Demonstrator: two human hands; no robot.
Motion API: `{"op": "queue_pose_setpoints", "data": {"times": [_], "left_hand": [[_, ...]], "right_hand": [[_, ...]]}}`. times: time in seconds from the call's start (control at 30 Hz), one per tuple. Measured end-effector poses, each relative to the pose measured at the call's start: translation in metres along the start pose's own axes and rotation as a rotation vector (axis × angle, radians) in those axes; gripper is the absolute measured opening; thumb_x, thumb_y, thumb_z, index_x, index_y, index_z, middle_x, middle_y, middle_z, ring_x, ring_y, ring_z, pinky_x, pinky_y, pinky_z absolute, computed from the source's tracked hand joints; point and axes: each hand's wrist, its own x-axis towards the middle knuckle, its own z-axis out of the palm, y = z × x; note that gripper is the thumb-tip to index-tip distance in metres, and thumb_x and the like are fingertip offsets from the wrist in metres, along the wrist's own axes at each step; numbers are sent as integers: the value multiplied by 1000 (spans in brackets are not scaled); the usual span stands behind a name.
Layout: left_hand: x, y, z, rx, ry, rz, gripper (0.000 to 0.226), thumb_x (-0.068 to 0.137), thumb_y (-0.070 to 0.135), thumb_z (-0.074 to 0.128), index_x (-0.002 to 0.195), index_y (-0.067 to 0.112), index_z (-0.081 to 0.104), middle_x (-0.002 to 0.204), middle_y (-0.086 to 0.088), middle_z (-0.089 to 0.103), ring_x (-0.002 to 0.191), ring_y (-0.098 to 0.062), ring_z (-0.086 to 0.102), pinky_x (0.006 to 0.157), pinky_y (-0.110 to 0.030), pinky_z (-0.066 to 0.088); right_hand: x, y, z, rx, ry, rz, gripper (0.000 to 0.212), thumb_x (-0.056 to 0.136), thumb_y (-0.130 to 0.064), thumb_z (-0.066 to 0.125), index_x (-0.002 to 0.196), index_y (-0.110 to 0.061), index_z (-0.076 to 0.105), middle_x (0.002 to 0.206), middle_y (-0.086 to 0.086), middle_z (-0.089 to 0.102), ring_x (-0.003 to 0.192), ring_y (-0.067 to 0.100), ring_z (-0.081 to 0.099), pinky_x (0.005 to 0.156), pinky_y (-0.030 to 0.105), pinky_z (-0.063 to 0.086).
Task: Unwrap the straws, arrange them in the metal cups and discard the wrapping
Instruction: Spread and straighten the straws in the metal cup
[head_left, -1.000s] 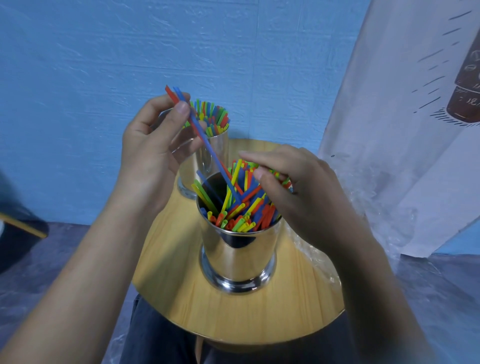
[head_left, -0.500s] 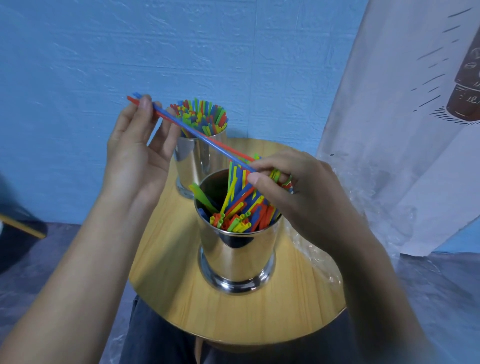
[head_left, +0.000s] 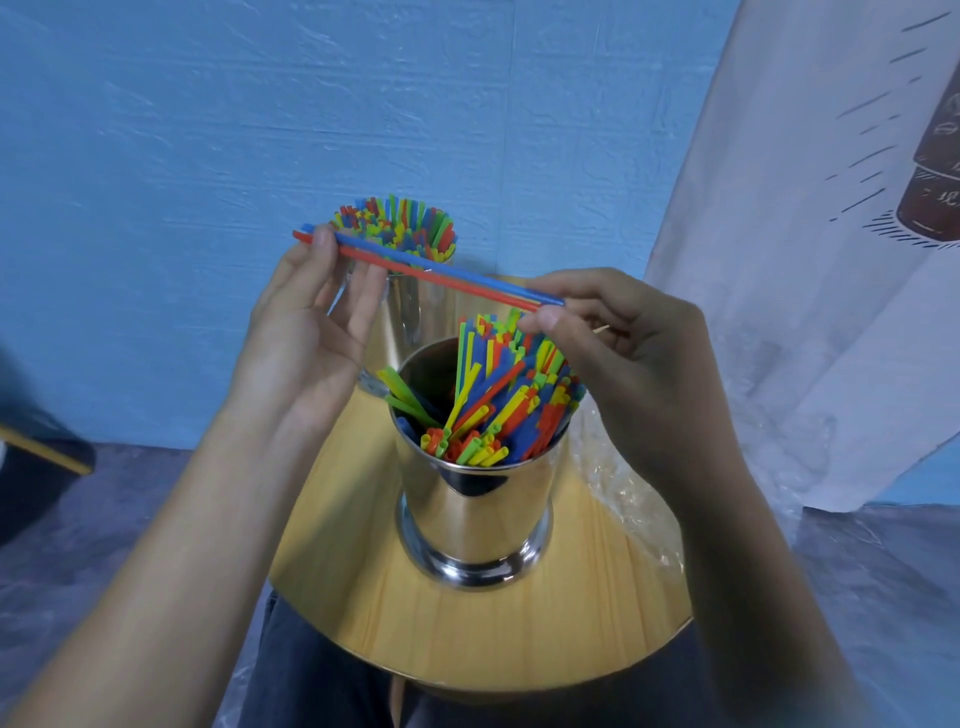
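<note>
Near cup (head_left: 478, 509) left side open; far cup (head_left: 410, 306) packed with straws (head_left: 395, 223).

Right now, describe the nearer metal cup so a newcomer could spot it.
Find the round wooden table. The nearer cup stands at its front, below the right hand. Its straws lean loosely beside a dark gap, while the far cup is packed.
</note>
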Motion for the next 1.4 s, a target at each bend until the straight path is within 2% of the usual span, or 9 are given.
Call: {"op": "queue_pose_setpoints", "data": {"times": [0.23,0.33,0.47,0.73,0.83,0.93,1.07,1.23,1.4], "left_hand": [[-1,-10,-4,245,-46,-40,12,100,21,61,89,19,67,83,4,71,75,-4,66,67,-15,53],[-3,-11,-8,442,-69,-66,8,99,28,62,93,23,65,83,5,58,66,-4,50,60,-19,34],[-8,-12,-11,644,-106,-110,21,98,29,62,80,26,73,82,11,67,68,-5,50,64,-24,34],[-18,-13,-34,1034,-249,150,16,99,26,61,103,29,77,98,9,78,96,-3,71,87,-31,52],[-20,-10,-46,1089,-314,121,29,104,29,50,124,25,71,116,11,75,112,-3,67,101,-36,51],[-24,-9,-52,1119,-406,39,39,105,35,44,137,26,63,130,15,69,124,-3,62,104,-33,50],[-30,-9,-52,1071,-440,-18,37,103,34,46,137,29,62,126,16,71,120,-2,64,97,-22,54],[-39,0,-52,1108,-451,16,32,97,32,56,127,28,67,121,13,72,113,-6,68,89,-28,58],[-45,3,-52,1162,-456,65,20,99,29,62,118,34,67,113,18,71,107,-8,69,90,-32,57]], "right_hand": [[4,-2,2,239,164,-37,16,97,-4,64,108,-12,71,87,7,74,72,3,65,68,19,50],[7,-1,3,424,144,14,15,92,-10,68,106,-13,72,84,4,72,72,5,61,70,22,48],[11,2,4,449,163,16,15,100,-9,61,105,-15,74,81,1,69,74,13,56,70,24,47],[17,-8,3,206,301,-91,22,107,-14,47,96,-12,66,71,-6,52,66,13,49,64,32,43],[16,-10,4,75,291,-120,19,106,-11,49,94,-10,65,69,-11,53,64,13,49,61,31,41],[15,-9,4,-17,224,-110,17,103,-14,54,91,-7,64,64,7,48,58,22,43,54,35,35],[14,-4,9,-203,47,-76,12,97,-24,61,88,-16,62,58,-5,45,55,7,40,54,32,38],[11,-2,9,-221,-62,-55,20,91,-20,70,101,-26,53,66,2,53,57,15,46,57,35,43],[11,-6,8,-369,-144,-56,18,101,-34,52,96,-28,68,75,-15,64,73,7,62,66,35,49]]}}
